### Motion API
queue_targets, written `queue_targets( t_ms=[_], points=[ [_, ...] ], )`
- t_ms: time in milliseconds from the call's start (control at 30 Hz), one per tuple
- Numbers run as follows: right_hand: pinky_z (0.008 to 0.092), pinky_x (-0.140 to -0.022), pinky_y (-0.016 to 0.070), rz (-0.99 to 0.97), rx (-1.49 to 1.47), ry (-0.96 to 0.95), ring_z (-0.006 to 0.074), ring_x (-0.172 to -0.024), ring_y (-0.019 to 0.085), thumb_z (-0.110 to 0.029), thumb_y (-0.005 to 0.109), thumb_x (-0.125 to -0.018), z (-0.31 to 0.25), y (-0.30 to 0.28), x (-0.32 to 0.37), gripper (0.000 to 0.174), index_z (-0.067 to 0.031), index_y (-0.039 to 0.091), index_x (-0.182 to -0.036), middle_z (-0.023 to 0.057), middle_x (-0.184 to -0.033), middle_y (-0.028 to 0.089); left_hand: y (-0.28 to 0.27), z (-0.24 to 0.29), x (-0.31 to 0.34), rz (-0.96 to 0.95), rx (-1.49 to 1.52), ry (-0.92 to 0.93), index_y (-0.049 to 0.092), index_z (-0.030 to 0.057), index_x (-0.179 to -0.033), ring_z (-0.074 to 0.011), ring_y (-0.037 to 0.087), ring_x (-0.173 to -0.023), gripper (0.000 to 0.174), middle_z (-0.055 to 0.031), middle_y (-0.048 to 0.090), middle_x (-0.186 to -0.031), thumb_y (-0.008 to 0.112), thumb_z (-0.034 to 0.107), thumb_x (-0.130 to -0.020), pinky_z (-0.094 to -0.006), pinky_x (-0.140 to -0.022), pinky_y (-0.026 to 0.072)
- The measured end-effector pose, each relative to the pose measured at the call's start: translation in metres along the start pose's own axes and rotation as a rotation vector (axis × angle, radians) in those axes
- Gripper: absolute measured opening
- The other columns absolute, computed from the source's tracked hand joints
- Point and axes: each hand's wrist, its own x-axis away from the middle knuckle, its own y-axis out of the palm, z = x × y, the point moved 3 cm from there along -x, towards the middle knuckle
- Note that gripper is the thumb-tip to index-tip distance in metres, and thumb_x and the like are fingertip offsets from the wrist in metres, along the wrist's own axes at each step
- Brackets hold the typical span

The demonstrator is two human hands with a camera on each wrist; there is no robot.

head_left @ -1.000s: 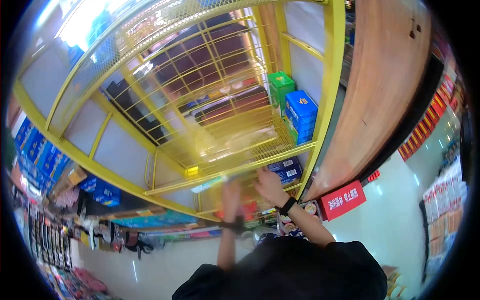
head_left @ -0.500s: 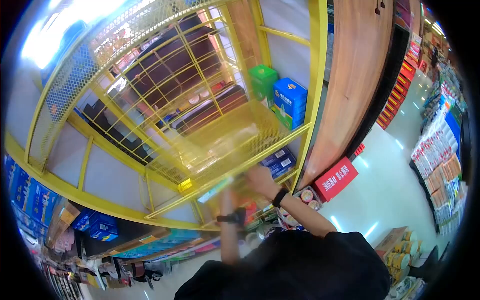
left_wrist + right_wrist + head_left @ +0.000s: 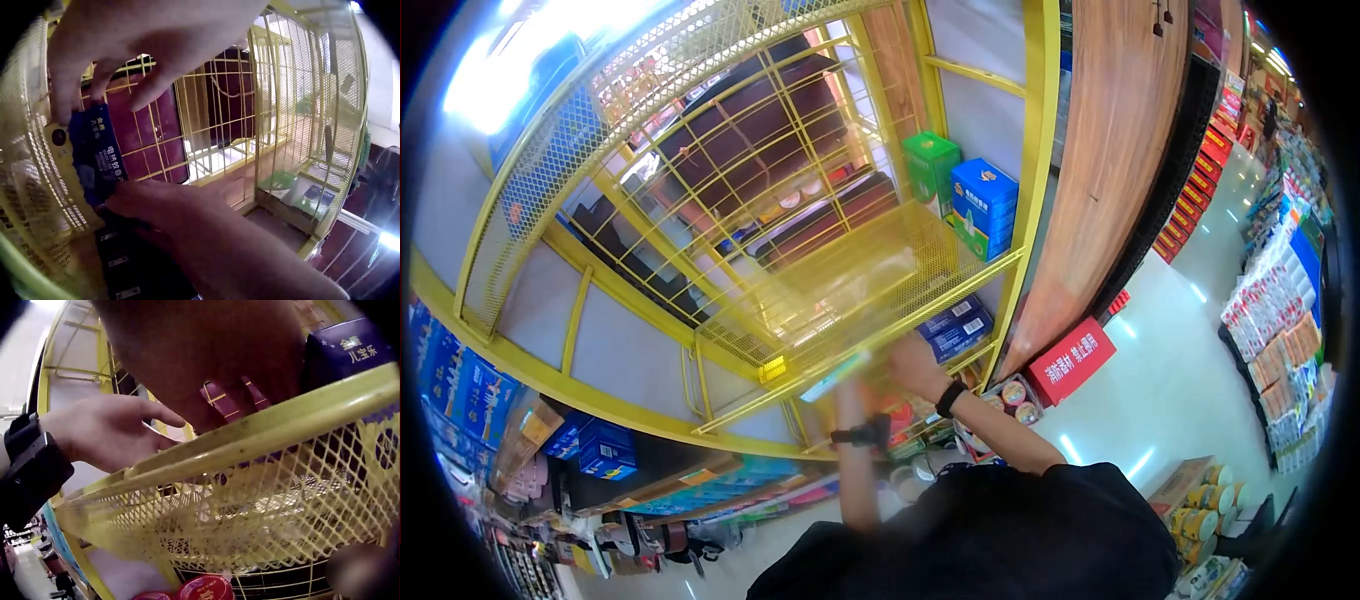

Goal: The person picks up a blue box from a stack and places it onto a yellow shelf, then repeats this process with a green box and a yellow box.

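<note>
In the left wrist view a dark blue box (image 3: 99,153) with white lettering stands against the yellow mesh side of a wire shelf. From above, my left hand (image 3: 150,37) reaches over it, fingers spread, one fingertip right at its top corner. My right hand (image 3: 169,209) comes in from the lower right, its fingers at the box's lower edge; cannot tell whether they grip it. Dark boxes with white labels (image 3: 119,259) lie below that hand. In the right wrist view both hands are behind the shelf's yellow rim (image 3: 244,444), with a lettered blue box (image 3: 353,353) beyond.
On the mesh shelf above stand a green box (image 3: 931,160) and a blue box (image 3: 984,205). A wooden panel (image 3: 1115,170) flanks the rack on the right, with a red sign (image 3: 1073,360) at its foot. Red-lidded tubs (image 3: 206,589) sit low under the rim.
The head view has swung to the right and then steadied. Both hands stay under the mesh shelf, the right one a little further left than a second ago.
</note>
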Motion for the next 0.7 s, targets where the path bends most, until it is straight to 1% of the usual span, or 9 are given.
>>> queue_targets(
  t_ms=[100, 200, 300, 400, 433, 500, 600, 633, 700],
  points=[
    [0.0529, -0.101, 0.0538, 0.03, 0.034, -0.032, 0.0458, -0.123, 0.06, -0.006, 0.067, -0.08, 0.001, 0.005, 0.003, 0.036, 0.0087, 0.071, -0.113, 0.0295, -0.137, 0.057, 0.004, 0.005, 0.01, 0.003, -0.016, 0.029, 0.063, 0.0025, -0.13, -0.0227, 0.069, -0.116, 0.027, -0.0087, 0.07, -0.121, 0.066, 0.013, -0.106, -0.0384, -0.108, 0.0573],
    [0.0531, -0.101, 0.0534, 0.032, 0.016, -0.058, 0.0474, -0.117, 0.061, -0.007, 0.068, -0.079, 0.001, 0.002, 0.007, 0.037, 0.0093, 0.07, -0.112, 0.0311, -0.14, 0.055, -0.001, 0.002, 0.01, -0.085, -0.044, 0.07, 0.064, 0.0052, -0.131, -0.0202, 0.068, -0.115, 0.029, -0.0057, 0.07, -0.122, 0.068, 0.013, -0.103, -0.0375, -0.107, 0.0558],
    [0.0521, -0.095, 0.0567, -0.094, -0.002, -0.019, 0.0436, -0.12, 0.065, -0.025, 0.072, -0.09, 0.0, -0.002, 0.02, 0.034, -0.002, 0.073, -0.114, 0.0247, -0.123, 0.068, -0.004, 0.001, 0.007, -0.139, -0.005, 0.054, 0.064, 0.0073, -0.132, -0.0197, 0.067, -0.116, 0.032, -0.0039, 0.07, -0.123, 0.069, 0.016, -0.102, -0.0368, -0.106, 0.0531],
    [0.0523, -0.1, 0.0551, 0.054, -0.2, -0.156, 0.0465, -0.117, 0.065, -0.018, 0.068, -0.095, -0.025, -0.054, 0.06, 0.038, 0.0044, 0.067, -0.126, 0.0279, -0.14, 0.059, -0.007, 0.002, 0.008, -0.056, -0.016, -0.113, 0.063, 0.0092, -0.136, -0.0183, 0.064, -0.121, 0.036, -0.0019, 0.068, -0.129, 0.069, 0.017, -0.102, -0.0353, -0.106, 0.0499],
    [0.0519, -0.1, 0.0554, 0.011, -0.229, -0.123, 0.0457, -0.12, 0.064, -0.019, 0.068, -0.097, -0.023, -0.059, 0.077, 0.038, 0.0018, 0.067, -0.129, 0.0266, -0.14, 0.06, 0.0, 0.009, 0.023, 0.025, -0.067, -0.109, 0.063, 0.0093, -0.138, -0.0175, 0.063, -0.123, 0.038, -0.0018, 0.067, -0.132, 0.069, 0.018, -0.102, -0.0348, -0.106, 0.0488],
    [0.0511, -0.101, 0.056, -0.073, -0.286, -0.06, 0.044, -0.126, 0.064, -0.022, 0.067, -0.1, -0.015, -0.065, 0.114, 0.04, -0.0035, 0.065, -0.136, 0.024, -0.14, 0.063, 0.004, 0.011, 0.035, 0.109, -0.209, -0.046, 0.061, 0.0086, -0.142, -0.0166, 0.06, -0.126, 0.041, -0.0019, 0.066, -0.136, 0.067, 0.018, -0.103, -0.0341, -0.108, 0.0464],
    [0.0505, -0.101, 0.0566, -0.043, -0.35, -0.004, 0.044, -0.123, 0.066, -0.021, 0.068, -0.099, 0.004, -0.086, 0.163, 0.041, -0.0083, 0.066, -0.138, 0.0232, -0.141, 0.064, -0.002, 0.004, 0.052, 0.091, -0.395, 0.152, 0.06, 0.0063, -0.143, -0.0164, 0.059, -0.127, 0.04, -0.0024, 0.065, -0.139, 0.063, 0.015, -0.104, -0.0331, -0.111, 0.044],
    [0.051, -0.096, 0.0575, -0.107, -0.366, 0.141, 0.0426, -0.116, 0.069, -0.019, 0.068, -0.098, 0.008, -0.095, 0.177, 0.039, -0.0075, 0.067, -0.135, 0.0213, -0.136, 0.068, 0.003, 0.0, 0.06, 0.054, -0.401, 0.238, 0.062, 0.0055, -0.14, -0.0163, 0.06, -0.126, 0.037, -0.0027, 0.066, -0.137, 0.062, 0.013, -0.104, -0.0325, -0.112, 0.0441],
    [0.0492, -0.089, 0.058, -0.106, -0.371, 0.191, 0.0397, -0.105, 0.072, -0.018, 0.07, -0.096, 0.031, -0.094, 0.209, 0.035, -0.0058, 0.069, -0.129, 0.0193, -0.124, 0.071, -0.007, -0.024, 0.059, -0.004, -0.46, 0.377, 0.066, 0.0043, -0.134, -0.0159, 0.061, -0.124, 0.031, -0.0036, 0.068, -0.133, 0.06, 0.011, -0.104, -0.0318, -0.111, 0.0453]
  ],
)
